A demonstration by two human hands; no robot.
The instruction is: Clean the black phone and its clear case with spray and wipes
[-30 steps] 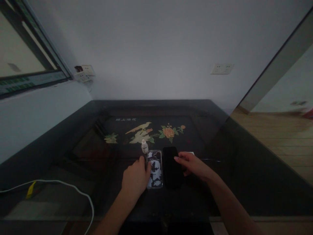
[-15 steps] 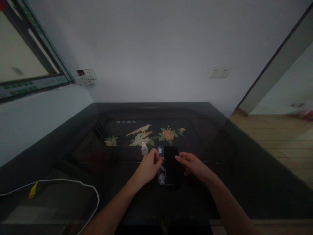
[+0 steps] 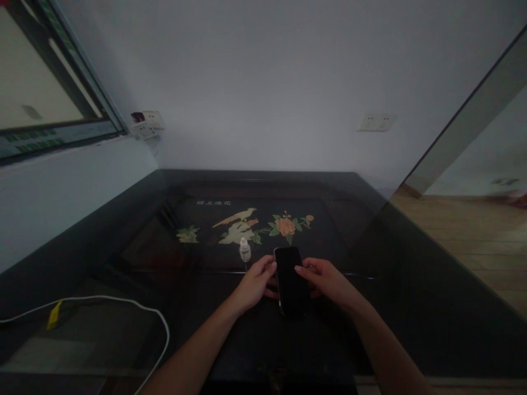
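Note:
A black phone (image 3: 290,280) lies screen up on the dark glass-topped table (image 3: 395,296). My left hand (image 3: 254,284) grips its left edge with fingers curled round it. My right hand (image 3: 326,281) holds the right edge, fingertips resting on the screen. The patterned clear phone case is hidden, apparently under the phone. A small white dropper bottle (image 3: 245,250) stands upright just beyond my left hand, apart from it.
A white cable (image 3: 135,312) with a yellow tag (image 3: 52,316) loops over the table's left front. A painted bird and flower design (image 3: 251,225) lies under the glass behind the phone. Wall sockets (image 3: 145,123) sit in the left corner, a wooden floor (image 3: 473,236) at the right.
My left hand picked the patterned case off the table and brought it right to the phone. Now the case is out of sight and both hands hold the phone.

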